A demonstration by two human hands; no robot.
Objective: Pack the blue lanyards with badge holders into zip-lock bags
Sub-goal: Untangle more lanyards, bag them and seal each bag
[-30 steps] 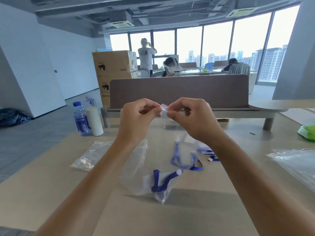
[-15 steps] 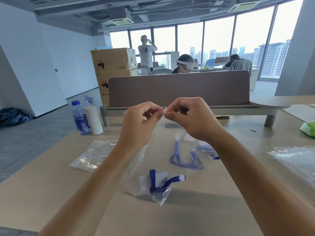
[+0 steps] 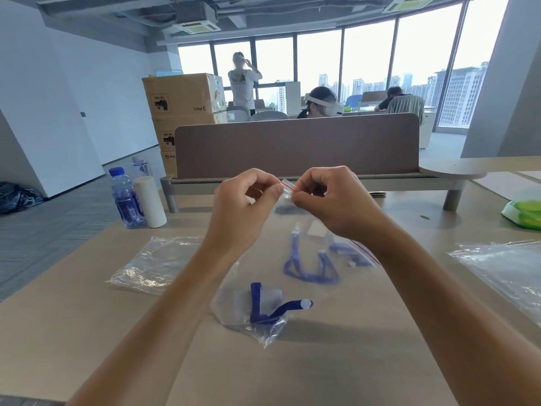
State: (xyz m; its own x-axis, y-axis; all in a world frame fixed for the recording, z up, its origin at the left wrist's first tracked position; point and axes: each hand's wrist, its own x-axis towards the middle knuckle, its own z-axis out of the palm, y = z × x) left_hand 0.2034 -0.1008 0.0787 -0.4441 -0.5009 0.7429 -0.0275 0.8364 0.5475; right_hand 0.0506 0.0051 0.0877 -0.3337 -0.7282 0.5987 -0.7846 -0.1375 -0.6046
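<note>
My desk (image 3: 336, 373), brown and broad
Bags (image 3: 155, 263) left and right (image 3: 503, 268); lanyards (image 3: 310, 266) centre; bottle (image 3: 126, 197), white cylinder (image 3: 150, 201) far left; green pack (image 3: 524, 211) right.

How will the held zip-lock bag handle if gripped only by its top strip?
Probably floppy: the zip-lock bag hangs crumpled below both hands' pinch. Likely bottom-heavy, since the blue lanyard sits bunched at its lowest corner. The glossy film may be slippery.

I am reading "PICO" printed on the top cardboard box (image 3: 184, 95) of the stack past the worktop, and "PIC" is showing on the bottom box (image 3: 168, 164). The black labels on the boxes are reading too blurred for me.
</note>
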